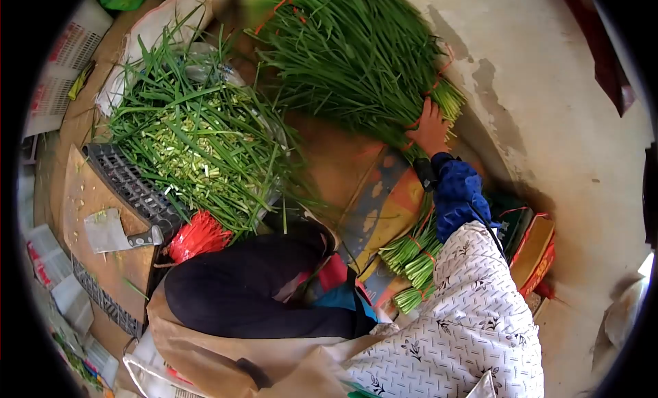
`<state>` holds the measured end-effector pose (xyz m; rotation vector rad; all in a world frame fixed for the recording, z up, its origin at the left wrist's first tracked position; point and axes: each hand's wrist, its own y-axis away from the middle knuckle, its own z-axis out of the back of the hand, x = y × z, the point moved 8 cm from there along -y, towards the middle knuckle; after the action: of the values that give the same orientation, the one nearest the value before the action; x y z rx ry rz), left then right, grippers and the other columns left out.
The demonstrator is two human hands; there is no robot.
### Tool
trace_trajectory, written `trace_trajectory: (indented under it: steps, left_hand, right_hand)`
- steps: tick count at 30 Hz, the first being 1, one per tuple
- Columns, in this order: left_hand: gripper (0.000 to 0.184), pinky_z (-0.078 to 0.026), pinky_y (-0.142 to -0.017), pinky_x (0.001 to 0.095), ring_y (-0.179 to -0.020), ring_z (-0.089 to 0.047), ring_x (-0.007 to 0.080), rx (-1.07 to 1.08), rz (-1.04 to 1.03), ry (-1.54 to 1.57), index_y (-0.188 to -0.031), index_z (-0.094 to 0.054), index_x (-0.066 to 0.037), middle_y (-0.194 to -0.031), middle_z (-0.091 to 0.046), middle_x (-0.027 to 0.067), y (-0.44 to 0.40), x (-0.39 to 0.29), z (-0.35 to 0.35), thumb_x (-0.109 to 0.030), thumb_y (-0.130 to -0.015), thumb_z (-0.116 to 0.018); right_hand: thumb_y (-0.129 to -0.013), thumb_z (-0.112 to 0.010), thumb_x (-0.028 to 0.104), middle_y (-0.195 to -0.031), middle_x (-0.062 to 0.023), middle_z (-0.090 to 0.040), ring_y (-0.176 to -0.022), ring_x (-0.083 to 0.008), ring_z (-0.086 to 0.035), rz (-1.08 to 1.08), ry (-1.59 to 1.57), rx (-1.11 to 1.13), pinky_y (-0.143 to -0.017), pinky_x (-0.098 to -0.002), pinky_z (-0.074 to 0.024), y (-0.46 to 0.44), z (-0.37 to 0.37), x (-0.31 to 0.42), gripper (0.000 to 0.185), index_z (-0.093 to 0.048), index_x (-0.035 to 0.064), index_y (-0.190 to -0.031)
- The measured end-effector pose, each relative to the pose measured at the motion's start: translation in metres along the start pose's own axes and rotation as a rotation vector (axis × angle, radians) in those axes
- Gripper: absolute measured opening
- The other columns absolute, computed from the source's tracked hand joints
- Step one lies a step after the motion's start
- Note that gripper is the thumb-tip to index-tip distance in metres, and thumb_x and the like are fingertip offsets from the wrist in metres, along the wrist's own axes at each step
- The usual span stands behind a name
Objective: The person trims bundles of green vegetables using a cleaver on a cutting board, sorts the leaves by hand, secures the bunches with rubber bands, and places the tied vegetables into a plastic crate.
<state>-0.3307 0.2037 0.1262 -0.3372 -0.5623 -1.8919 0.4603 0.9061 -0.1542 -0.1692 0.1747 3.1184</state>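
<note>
My right hand (431,128) lies on the stalk end of a large pile of garlic chives (349,62). Its fingers are stretched out over the stalks, with the thumb apart. Red ties bind the chives in bundles. Nearer my body, smaller tied bundles of chives (411,257) lie beside my right sleeve (458,192), their pale cut ends toward me. My left hand does not appear in this view.
To the left, loose leaves and chopped bits (199,144) fill a plastic-lined container. A cleaver (113,232) lies on a wooden board (89,192) beside a bunch of red ties (200,235). A wall (541,76) stands at the right, with a red box (538,254) near it.
</note>
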Motion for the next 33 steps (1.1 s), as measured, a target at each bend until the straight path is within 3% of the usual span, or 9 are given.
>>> trace_trajectory:
  steps: [1, 9, 15, 19, 20, 25, 27, 31, 33]
  left_hand:
    - [0.069, -0.049, -0.096, 0.0427, -0.110, -0.063, 0.0328, -0.305, -0.292, 0.201, -0.136, -0.052, -0.002, -0.121, -0.065, 0.0205, -0.007, -0.010, 0.013, -0.050, -0.089, -0.068]
    - [0.078, -0.024, -0.118, 0.0417, -0.142, -0.035, 0.0325, -0.347, -0.804, 0.986, -0.149, -0.032, 0.003, -0.153, -0.038, 0.0193, 0.025, -0.283, 0.205, -0.007, -0.080, -0.069]
    - [0.076, -0.030, -0.111, 0.0610, -0.138, -0.035, 0.0471, -0.746, -1.717, 0.412, -0.132, -0.049, -0.017, -0.148, -0.044, 0.0166, 0.199, -0.450, 0.276, -0.028, -0.063, -0.080]
    - [0.100, -0.026, -0.111, 0.0676, -0.141, -0.031, 0.0459, -0.887, -1.916, 0.390, -0.138, -0.039, -0.022, -0.154, -0.037, 0.0127, 0.241, -0.440, 0.296, -0.027, -0.051, -0.088]
    - [0.065, -0.028, -0.111, 0.0639, -0.135, -0.042, 0.0425, -0.938, -1.862, 0.352, -0.137, -0.042, -0.027, -0.148, -0.045, 0.0108, 0.241, -0.427, 0.304, -0.018, -0.080, -0.072]
    - [0.044, -0.035, -0.103, 0.0652, -0.116, -0.057, 0.0420, -1.090, -1.662, 0.335, -0.126, -0.048, -0.010, -0.124, -0.057, 0.0214, 0.198, -0.317, 0.332, -0.022, -0.087, -0.064]
    - [0.054, -0.038, -0.097, 0.0634, -0.104, -0.059, 0.0391, -1.126, -1.493, 0.341, -0.128, -0.046, -0.002, -0.115, -0.059, 0.0212, 0.176, -0.267, 0.340, -0.023, -0.084, -0.069]
    - [0.096, -0.042, -0.088, 0.0461, -0.094, -0.057, 0.0355, -1.088, -0.988, 0.403, -0.138, -0.045, 0.003, -0.107, -0.061, 0.0174, 0.104, -0.183, 0.337, -0.030, -0.058, -0.087]
    - [0.088, -0.043, -0.088, 0.0453, -0.098, -0.059, 0.0360, -0.944, -0.781, 0.405, -0.133, -0.050, 0.000, -0.110, -0.063, 0.0176, 0.061, -0.173, 0.320, -0.025, -0.057, -0.086]
  right_hand:
    - [-0.064, -0.083, 0.034, -0.141, -0.0226, -0.040, -0.126, -0.0431, -0.042, 0.003, -0.002, 0.004, -0.097, -0.0606, -0.0353, 0.001, -0.004, -0.003, 0.107, -0.026, 0.0034, -0.150]
    - [-0.065, -0.078, 0.032, -0.132, -0.0243, -0.053, -0.123, -0.0369, -0.051, 0.131, -0.528, 0.376, -0.099, -0.0437, -0.0450, 0.061, 0.063, 0.010, 0.097, -0.035, -0.0047, -0.144]
    - [-0.086, -0.064, 0.022, -0.131, -0.0143, -0.060, -0.110, -0.0200, -0.063, 0.021, -1.709, 1.101, -0.094, -0.0328, -0.0517, 0.204, 0.193, 0.136, 0.066, -0.043, 0.0004, -0.144]
    - [-0.095, -0.054, 0.022, -0.128, -0.0079, -0.062, -0.105, -0.0157, -0.064, 0.414, -1.928, 1.271, -0.094, -0.0316, -0.0517, 0.257, 0.276, 0.231, 0.050, -0.049, 0.0058, -0.142]
    - [-0.096, -0.053, 0.023, -0.129, -0.0072, -0.062, -0.106, -0.0147, -0.063, 0.498, -1.939, 1.294, -0.096, -0.0313, -0.0509, 0.266, 0.285, 0.258, 0.049, -0.049, 0.0065, -0.142]
    - [-0.101, -0.047, 0.046, -0.134, -0.0036, -0.058, -0.109, -0.0100, -0.059, 1.037, -1.790, 1.486, -0.093, -0.0301, -0.0516, 0.308, 0.325, 0.385, 0.056, -0.049, 0.0068, -0.141]
    - [-0.101, -0.045, 0.053, -0.129, -0.0048, -0.063, -0.105, -0.0102, -0.062, 1.123, -1.675, 1.433, -0.081, -0.0296, -0.0558, 0.301, 0.311, 0.448, 0.056, -0.057, 0.0077, -0.131]
    - [-0.079, -0.069, 0.020, -0.092, -0.0173, -0.062, -0.087, -0.0361, -0.062, 0.990, -1.138, -0.252, -0.074, -0.0461, -0.0517, 0.235, 0.314, 0.470, 0.023, -0.066, 0.0068, -0.097]
    - [-0.074, -0.069, 0.015, -0.089, -0.0165, -0.061, -0.081, -0.0369, -0.061, 0.976, -1.075, -0.339, -0.068, -0.0471, -0.0503, 0.222, 0.277, 0.513, 0.029, -0.065, 0.0032, -0.100]
